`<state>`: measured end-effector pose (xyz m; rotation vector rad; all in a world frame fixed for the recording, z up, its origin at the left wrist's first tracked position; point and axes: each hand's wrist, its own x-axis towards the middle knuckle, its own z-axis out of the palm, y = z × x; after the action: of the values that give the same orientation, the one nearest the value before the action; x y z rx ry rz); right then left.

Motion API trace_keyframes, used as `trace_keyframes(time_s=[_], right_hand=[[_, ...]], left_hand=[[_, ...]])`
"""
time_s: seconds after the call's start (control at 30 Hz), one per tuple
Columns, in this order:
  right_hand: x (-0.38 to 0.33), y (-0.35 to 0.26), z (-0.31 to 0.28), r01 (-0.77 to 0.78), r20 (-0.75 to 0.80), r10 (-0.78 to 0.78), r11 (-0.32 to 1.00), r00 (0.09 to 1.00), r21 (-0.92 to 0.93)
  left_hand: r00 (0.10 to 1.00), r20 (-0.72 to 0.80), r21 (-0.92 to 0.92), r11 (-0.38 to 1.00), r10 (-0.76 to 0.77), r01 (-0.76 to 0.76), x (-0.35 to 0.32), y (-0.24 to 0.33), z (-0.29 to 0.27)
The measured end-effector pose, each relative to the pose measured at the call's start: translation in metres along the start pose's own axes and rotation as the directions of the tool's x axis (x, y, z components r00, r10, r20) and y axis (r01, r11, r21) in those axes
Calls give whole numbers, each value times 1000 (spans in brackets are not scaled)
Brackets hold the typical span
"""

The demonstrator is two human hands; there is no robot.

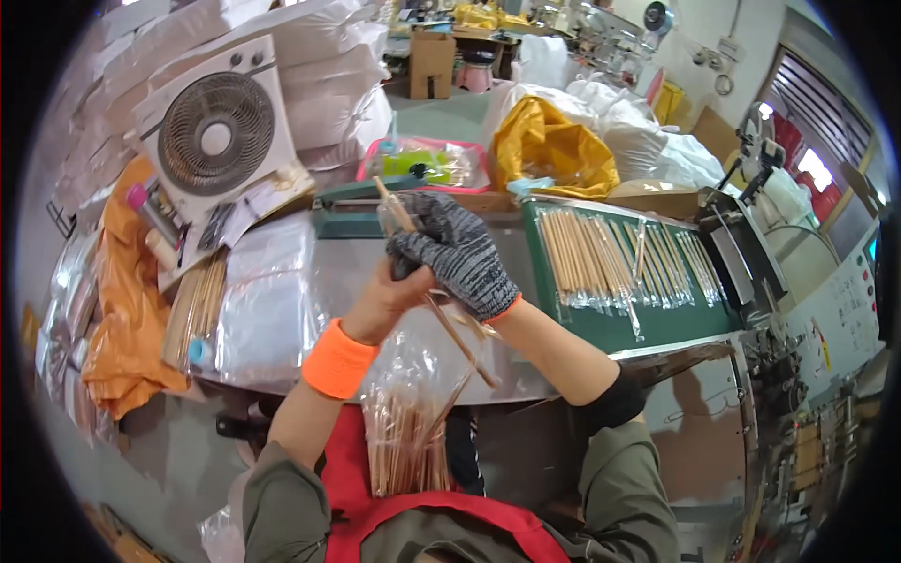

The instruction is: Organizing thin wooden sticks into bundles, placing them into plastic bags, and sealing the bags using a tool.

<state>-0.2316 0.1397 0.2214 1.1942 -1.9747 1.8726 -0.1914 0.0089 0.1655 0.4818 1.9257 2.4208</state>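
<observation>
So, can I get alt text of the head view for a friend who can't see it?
Someone's bare left fingers and gloved right fingers grip slim wooden-looking sticks. Below them is a clear bag of similar sticks; wrapped sticks lie on a green board at right, a white fan at left.

Thin tan sticks [395, 205], tilted

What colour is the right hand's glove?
The glove is mottled grey and black, edged orange; best seen in the head view.
</observation>
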Motion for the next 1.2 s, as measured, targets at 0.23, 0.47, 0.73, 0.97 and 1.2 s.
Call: trace_keyframes(time_s=[0.23, 0.47, 0.73, 0.97, 1.2], right_hand=[[-11, 31, 40, -524, 199, 497, 691, 845, 499], [-74, 88, 103, -579, 135, 752, 367, 645, 728], [-84, 149, 63, -304, 193, 754, 9, 628, 953], [-89, 130, 95, -235, 252, 654, -115, 714, 965], [-69, 128, 107, -237, 211, 630, -44, 748, 971]], left_hand=[[939, -33, -284, 904, -343, 320, -77, -25, -20], [848, -8, -414, 774, -530, 480, -160, -60, -33], [745, -23, -626, 590, -667, 509, -233, -103, -36], [810, 75, -579, 637, -581, 510, -214, -116, -49], [778, 222, -589, 555, -588, 587, -222, -125, -35]])
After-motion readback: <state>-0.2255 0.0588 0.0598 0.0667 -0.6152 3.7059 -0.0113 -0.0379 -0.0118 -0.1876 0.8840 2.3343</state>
